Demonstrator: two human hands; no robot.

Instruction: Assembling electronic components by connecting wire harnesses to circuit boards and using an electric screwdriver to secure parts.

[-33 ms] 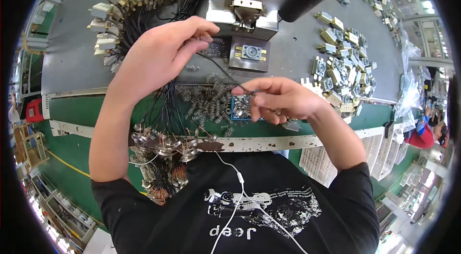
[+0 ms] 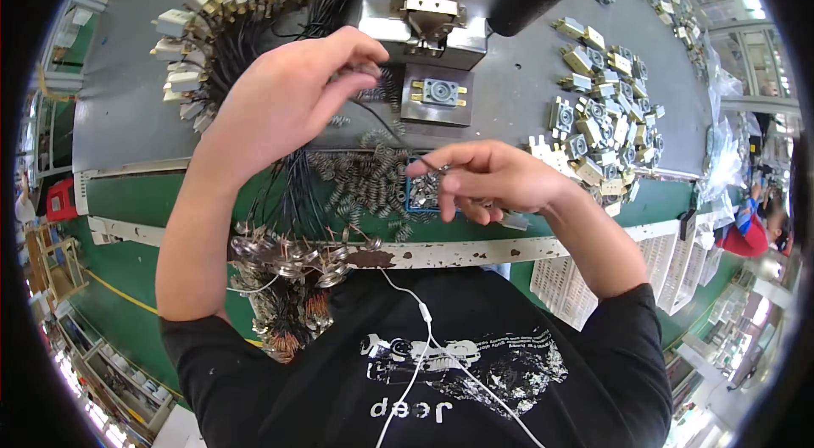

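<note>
My left hand is raised over the grey bench, its thumb and fingers pinched on one end of a thin black wire. The wire runs down to the right to my right hand, whose fingertips pinch its other end above a small blue tray. A heap of small metal springs lies just under and between both hands. Whether a spring sits on the wire I cannot tell.
A grey press with a small fixture block stands behind the hands. Black leads with white connectors fan out at the back left. Small metal parts lie scattered on the right. Leads with ring terminals hang at the front edge.
</note>
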